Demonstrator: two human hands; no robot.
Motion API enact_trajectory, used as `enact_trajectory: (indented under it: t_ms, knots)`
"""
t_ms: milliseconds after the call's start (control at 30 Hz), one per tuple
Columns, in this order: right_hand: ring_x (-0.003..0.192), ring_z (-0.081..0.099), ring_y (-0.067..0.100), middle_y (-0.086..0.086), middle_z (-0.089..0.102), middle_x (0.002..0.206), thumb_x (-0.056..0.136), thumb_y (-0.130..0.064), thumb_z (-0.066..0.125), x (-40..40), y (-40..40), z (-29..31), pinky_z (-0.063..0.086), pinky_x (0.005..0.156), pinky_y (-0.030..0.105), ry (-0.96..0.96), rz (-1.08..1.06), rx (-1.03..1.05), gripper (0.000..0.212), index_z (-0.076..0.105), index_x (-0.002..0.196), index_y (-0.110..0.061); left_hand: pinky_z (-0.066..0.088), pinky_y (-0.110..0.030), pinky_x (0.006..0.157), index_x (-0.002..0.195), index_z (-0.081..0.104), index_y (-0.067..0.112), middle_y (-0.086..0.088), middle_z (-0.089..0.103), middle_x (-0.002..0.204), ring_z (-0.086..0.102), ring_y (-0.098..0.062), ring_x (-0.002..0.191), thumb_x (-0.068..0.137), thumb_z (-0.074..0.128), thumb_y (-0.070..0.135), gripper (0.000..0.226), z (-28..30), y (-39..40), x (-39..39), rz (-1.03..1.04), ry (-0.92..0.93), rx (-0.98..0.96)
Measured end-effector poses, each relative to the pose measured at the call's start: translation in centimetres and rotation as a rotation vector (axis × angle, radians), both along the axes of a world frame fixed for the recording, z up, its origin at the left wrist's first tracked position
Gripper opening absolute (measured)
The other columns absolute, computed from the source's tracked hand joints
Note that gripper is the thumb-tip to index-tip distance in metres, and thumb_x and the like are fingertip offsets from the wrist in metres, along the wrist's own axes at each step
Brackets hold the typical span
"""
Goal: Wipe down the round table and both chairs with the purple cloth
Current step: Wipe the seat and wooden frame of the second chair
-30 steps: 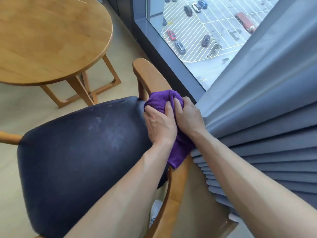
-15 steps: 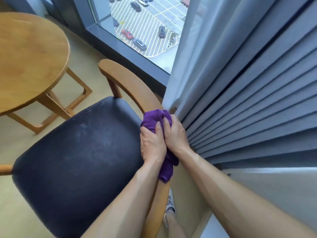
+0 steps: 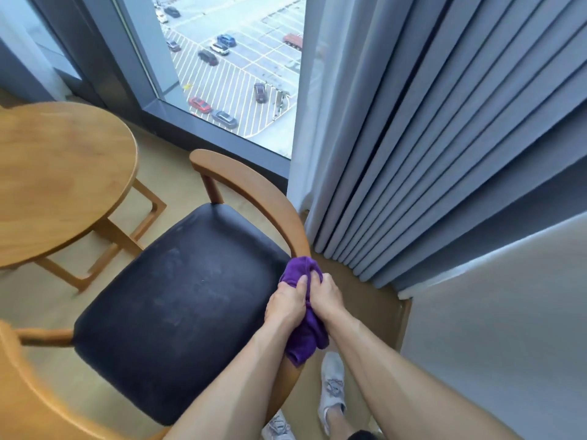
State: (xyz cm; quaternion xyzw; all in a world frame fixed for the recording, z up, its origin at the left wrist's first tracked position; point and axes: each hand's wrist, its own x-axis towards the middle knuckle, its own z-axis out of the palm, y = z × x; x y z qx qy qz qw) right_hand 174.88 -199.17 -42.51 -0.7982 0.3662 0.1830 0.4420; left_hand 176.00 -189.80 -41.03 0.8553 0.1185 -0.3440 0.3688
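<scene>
The purple cloth (image 3: 303, 315) is wrapped over the curved wooden backrest rail (image 3: 254, 192) of a chair with a dark padded seat (image 3: 178, 306). My left hand (image 3: 286, 308) and my right hand (image 3: 325, 296) sit side by side and both grip the cloth round the rail. A loose end of the cloth hangs below my hands. The round wooden table (image 3: 60, 182) stands at the left, apart from the chair.
Grey pleated curtains (image 3: 444, 138) hang close to the right of the chair, beside a floor-length window (image 3: 228, 74). A pale wall (image 3: 508, 328) lies at the lower right. My feet in grey shoes (image 3: 332, 385) stand behind the chair. Another wooden rail (image 3: 28, 385) curves at the lower left.
Both hands have slid the cloth along the chair's rail, away from its front end and round toward the back. The view has swung up and right, showing more window and curtain.
</scene>
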Motion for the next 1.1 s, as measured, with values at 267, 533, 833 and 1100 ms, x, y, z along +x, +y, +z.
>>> enact_trajectory:
  t_ms: [267,533,833,1100]
  knots:
    - [0.121,0.055,0.035,0.018,0.057,0.134,0.105,-0.043,0.03,-4.5,3.0,1.8,0.044,0.103,0.042,0.032,-0.276,0.089,0.05,0.049,0.133,-0.008,0.042,-0.038,0.105,0.133,0.054,0.006,-0.014,0.063,0.13,0.058,-0.03,0.12,0.103,0.029,0.054,0.062,1.5,1.7,-3.3,-0.097,0.031,-0.008]
    - [0.124,0.053,0.039,0.02,0.054,0.138,0.105,-0.044,0.028,-8.0,5.9,3.0,0.042,0.103,0.042,-0.021,-0.464,0.117,0.052,0.047,0.134,-0.006,0.041,-0.036,0.105,0.134,0.058,0.01,-0.013,0.063,0.132,0.057,-0.028,0.12,0.102,0.03,0.053,0.061,2.0,3.7,-5.7,-0.166,-0.038,-0.037]
    - [0.124,0.053,0.037,0.018,0.055,0.137,0.104,-0.044,0.032,-11.7,9.8,3.5,0.042,0.102,0.041,-0.179,-0.617,0.104,0.05,0.047,0.135,-0.007,0.042,-0.043,0.107,0.128,0.064,0.017,-0.011,0.066,0.126,0.059,-0.029,0.117,0.101,0.03,0.057,0.059,2.4,7.0,-9.2,-0.248,-0.12,-0.131]
    - [0.122,0.054,0.033,0.016,0.057,0.133,0.105,-0.034,0.039,-15.5,15.7,2.4,0.039,0.097,0.032,-0.391,-0.751,-0.066,0.042,0.05,0.133,-0.006,0.047,-0.042,0.099,0.107,0.065,0.026,0.0,0.071,0.108,0.064,-0.021,0.102,0.096,0.03,0.067,0.055,1.2,12.3,-12.4,-0.352,-0.149,-0.251]
